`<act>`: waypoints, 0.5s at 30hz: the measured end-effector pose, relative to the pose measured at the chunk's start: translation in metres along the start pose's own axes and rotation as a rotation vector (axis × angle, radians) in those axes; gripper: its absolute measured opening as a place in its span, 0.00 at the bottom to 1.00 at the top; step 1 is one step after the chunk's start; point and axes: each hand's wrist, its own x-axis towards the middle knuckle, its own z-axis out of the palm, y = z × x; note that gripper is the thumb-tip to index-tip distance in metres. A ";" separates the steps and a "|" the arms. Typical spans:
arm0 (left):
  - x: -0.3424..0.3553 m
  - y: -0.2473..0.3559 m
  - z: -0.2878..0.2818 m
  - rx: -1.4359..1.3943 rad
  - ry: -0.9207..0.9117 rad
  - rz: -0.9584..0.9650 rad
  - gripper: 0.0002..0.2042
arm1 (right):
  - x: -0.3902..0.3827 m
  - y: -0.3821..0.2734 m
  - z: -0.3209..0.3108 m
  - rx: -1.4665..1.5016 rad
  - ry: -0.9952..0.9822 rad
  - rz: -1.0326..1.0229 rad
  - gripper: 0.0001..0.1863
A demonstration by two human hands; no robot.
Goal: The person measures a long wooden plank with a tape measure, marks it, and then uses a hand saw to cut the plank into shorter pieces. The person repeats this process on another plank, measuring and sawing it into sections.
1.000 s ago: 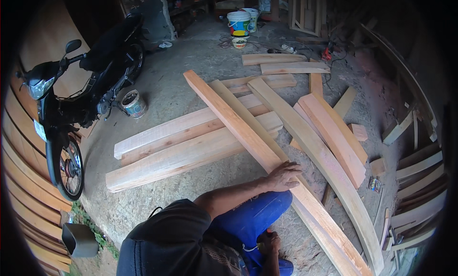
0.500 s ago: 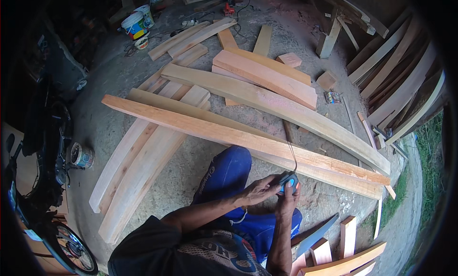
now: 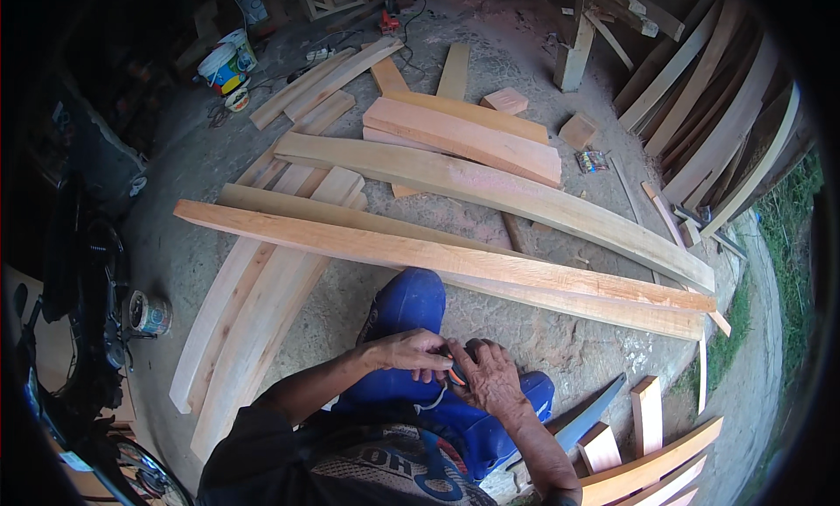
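Note:
Between my hands, just above my lap, is a small dark tape measure [image 3: 457, 375] with an orange edge. My right hand [image 3: 492, 376] wraps over it from the right and covers most of the case. From the other side my left hand [image 3: 409, 352] pinches it, fingers curled and thumb against the case. Beyond my knee a long, narrow timber beam [image 3: 420, 254] lies across other boards, running from left to lower right.
Curved planks [image 3: 254, 305] lie at the left under the beam. Farther off are a long board [image 3: 490, 186] and a thick block [image 3: 464, 138]. A handsaw [image 3: 591, 416] and cut pieces [image 3: 647, 418] are at my right. A motorcycle [image 3: 96, 313] stands left; buckets [image 3: 219, 68] are far left.
Both hands have moved left and closer to my body with the tape measure. My right hand has turned over it, back upward, and the dangling cord no longer shows. The view has shifted slightly.

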 end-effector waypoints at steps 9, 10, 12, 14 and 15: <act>-0.033 -0.009 -0.031 0.188 0.368 0.103 0.10 | 0.034 -0.016 0.009 0.222 -0.097 0.075 0.42; -0.036 -0.013 -0.040 0.206 0.353 0.135 0.10 | 0.037 -0.015 0.008 0.216 -0.136 0.090 0.42; -0.048 -0.006 -0.051 0.224 0.367 0.179 0.10 | 0.031 -0.002 0.007 0.218 -0.128 0.112 0.42; -0.067 -0.006 -0.073 0.257 0.433 0.223 0.10 | 0.013 0.019 -0.001 0.191 -0.131 0.136 0.42; -0.083 0.000 -0.088 0.181 0.508 0.185 0.09 | -0.001 0.034 -0.008 0.169 -0.128 0.180 0.40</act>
